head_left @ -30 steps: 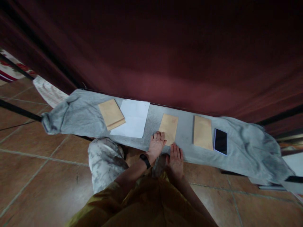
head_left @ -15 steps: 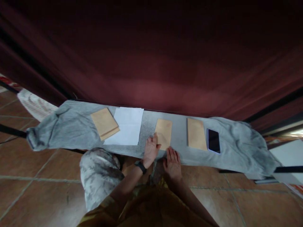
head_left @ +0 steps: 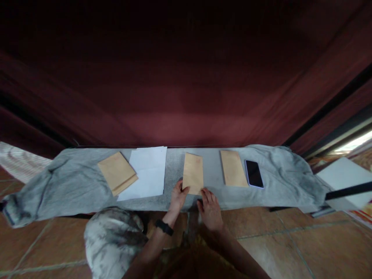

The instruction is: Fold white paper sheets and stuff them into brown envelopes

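A brown paper envelope (head_left: 193,173) lies near the middle of the cloth-covered surface (head_left: 213,174), its short lower end towards the near edge. The left hand (head_left: 178,197) is pinched on its lower left corner, thumb on top; the right hand (head_left: 211,209) has its fingertips at the lower right corner, though whether they grip cannot be told. Towards the surface's left end, a stack of brown envelopes (head_left: 116,171) overlaps white paper sheets (head_left: 149,170). Towards the right end, another brown envelope (head_left: 233,167) lies just beside a smartphone (head_left: 254,174).
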Demonstrator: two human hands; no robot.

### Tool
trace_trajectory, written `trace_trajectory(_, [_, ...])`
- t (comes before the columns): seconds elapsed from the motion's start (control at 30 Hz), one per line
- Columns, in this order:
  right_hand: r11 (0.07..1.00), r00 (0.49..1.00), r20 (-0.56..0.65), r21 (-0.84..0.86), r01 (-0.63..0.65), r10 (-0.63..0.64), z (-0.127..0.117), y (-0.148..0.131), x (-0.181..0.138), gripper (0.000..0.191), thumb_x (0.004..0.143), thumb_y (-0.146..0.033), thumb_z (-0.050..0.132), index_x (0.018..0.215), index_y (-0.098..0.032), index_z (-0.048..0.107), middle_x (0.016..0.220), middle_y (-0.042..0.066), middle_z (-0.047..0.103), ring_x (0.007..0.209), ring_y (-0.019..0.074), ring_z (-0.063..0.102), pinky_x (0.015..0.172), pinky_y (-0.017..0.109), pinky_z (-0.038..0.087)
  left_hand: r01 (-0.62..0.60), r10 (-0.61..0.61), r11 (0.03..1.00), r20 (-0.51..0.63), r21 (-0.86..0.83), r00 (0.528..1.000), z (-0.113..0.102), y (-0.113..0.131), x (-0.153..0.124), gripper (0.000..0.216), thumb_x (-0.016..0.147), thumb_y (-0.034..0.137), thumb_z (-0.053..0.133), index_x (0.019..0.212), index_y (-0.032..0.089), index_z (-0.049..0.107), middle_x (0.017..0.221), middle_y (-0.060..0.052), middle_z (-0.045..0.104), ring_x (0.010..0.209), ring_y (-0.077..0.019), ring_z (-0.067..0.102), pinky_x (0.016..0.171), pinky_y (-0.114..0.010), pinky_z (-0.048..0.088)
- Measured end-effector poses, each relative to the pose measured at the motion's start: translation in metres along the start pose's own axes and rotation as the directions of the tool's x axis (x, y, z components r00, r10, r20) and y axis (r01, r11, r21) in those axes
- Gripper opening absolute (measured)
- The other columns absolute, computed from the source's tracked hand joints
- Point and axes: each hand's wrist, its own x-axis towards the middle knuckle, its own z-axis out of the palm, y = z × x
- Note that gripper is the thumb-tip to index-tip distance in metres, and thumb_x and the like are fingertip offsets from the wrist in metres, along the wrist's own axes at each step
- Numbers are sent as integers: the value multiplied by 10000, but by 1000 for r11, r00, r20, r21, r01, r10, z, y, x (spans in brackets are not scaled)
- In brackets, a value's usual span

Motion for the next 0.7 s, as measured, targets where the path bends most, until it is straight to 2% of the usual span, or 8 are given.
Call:
trace_trajectory(0.1, [999,999,10,30,-33,33,-5,-6,10,475,988,-287,478,1453,-187,477,1238,145,650,1105,280,613,949,425,511,-21,19,999,-37,-38,999,4,17,-8,340,858,256,592,1189,179,584,927,-39,726,838,-185,696,767,-324,570])
trace_trajectory(0.17, [994,997,23,88,-71,69,-8,-10,19,476,983,-296,470,1445,-181,482,1153,138,673,998,266,655,860,383,542,-39,38,999,-47,-15,998,9,33,-15,349,850,276,618,1187,186,601,746,23,647,684,-152,636,673,-280,528])
trace_trajectory(0.3, [912,983,69,367,-182,169,-9,-16,32,383,977,-267,401,1266,-168,631,1059,127,712,842,225,699,738,317,556,-108,108,994,30,14,994,20,63,-29,426,858,332,654,1263,212,596,704,51,579,666,-138,591,672,-261,497])
trace_trajectory(0.43, [601,931,158,725,-335,329,-4,-13,34,373,950,-425,463,974,-160,724,885,103,752,775,224,704,721,317,563,-181,172,976,82,118,982,26,65,-38,506,851,385,690,1310,207,575,1009,-54,676,966,-208,648,886,-350,532])
trace_trajectory(0.5, [431,867,238,791,-434,437,-2,-9,31,484,928,-556,485,849,-152,738,783,103,751,733,246,704,702,343,565,-191,189,967,29,170,982,25,55,-40,481,882,397,652,1316,208,567,1236,-108,638,1197,-252,585,1042,-414,474])
trace_trajectory(0.57, [277,796,337,809,-518,504,-2,-6,27,584,871,-681,523,728,-156,736,686,102,734,673,262,703,681,367,566,-140,144,978,-19,153,989,25,41,-41,494,906,401,609,1351,202,532,1357,-132,581,1311,-270,518,1084,-439,451])
trace_trajectory(0.63, [138,744,423,817,-560,516,-3,-4,25,616,777,-757,601,676,-164,734,645,100,728,638,268,706,680,384,574,-42,41,997,3,62,999,26,27,-41,548,910,399,589,1405,192,475,1297,-134,620,1242,-264,579,1014,-429,508])
trace_trajectory(0.7, [8,720,488,825,-564,493,-4,-5,24,602,690,-763,686,706,-164,747,668,102,741,645,266,715,699,396,585,70,-64,996,96,-63,993,28,16,-40,625,900,409,595,1455,188,413,1114,-103,693,1036,-239,678,880,-399,571])
